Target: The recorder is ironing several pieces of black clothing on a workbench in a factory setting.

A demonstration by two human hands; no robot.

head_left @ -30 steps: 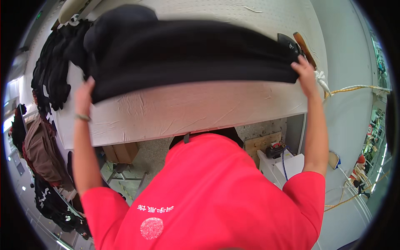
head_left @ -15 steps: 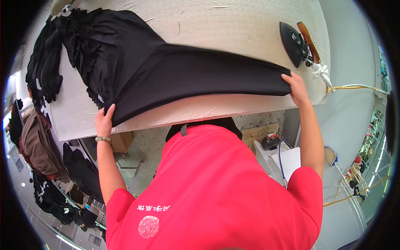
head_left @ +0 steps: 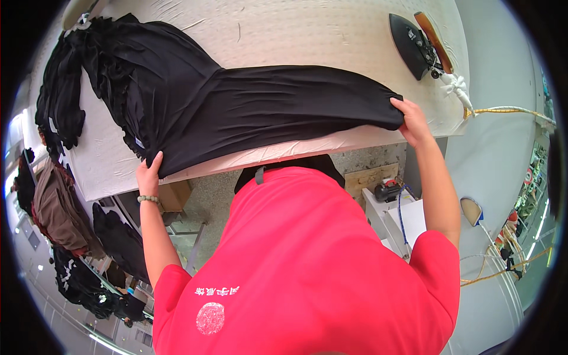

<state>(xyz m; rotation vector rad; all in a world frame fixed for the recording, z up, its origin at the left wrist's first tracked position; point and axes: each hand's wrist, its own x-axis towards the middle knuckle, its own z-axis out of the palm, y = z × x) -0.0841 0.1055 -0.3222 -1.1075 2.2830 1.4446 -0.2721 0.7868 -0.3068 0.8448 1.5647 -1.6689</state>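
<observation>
A black long-sleeved garment (head_left: 171,71) lies across the pale padded ironing table, its gathered body at the left and one sleeve (head_left: 284,100) stretched toward the right. My left hand (head_left: 149,174) pinches the garment's edge near the shoulder end, with the thumb on top and the other fingers partly hidden. At the far end of the sleeve, my right hand (head_left: 411,121) grips the cuff, fingers curled under the cloth. Loose creases run lengthwise along the sleeve between my hands. A small white label shows by the ruffled edge near my left hand.
An iron (head_left: 414,47) with a wooden handle stands at the table's (head_left: 307,29) right end, its hose (head_left: 509,110) running off right. More dark garments (head_left: 59,207) hang at the left below the table. A small motor (head_left: 387,191) sits under the table's right side.
The sleeve has gone from taut and smooth to slack and creased. My right hand has moved slightly left with the cuff, while my left hand keeps nearly the same place.
</observation>
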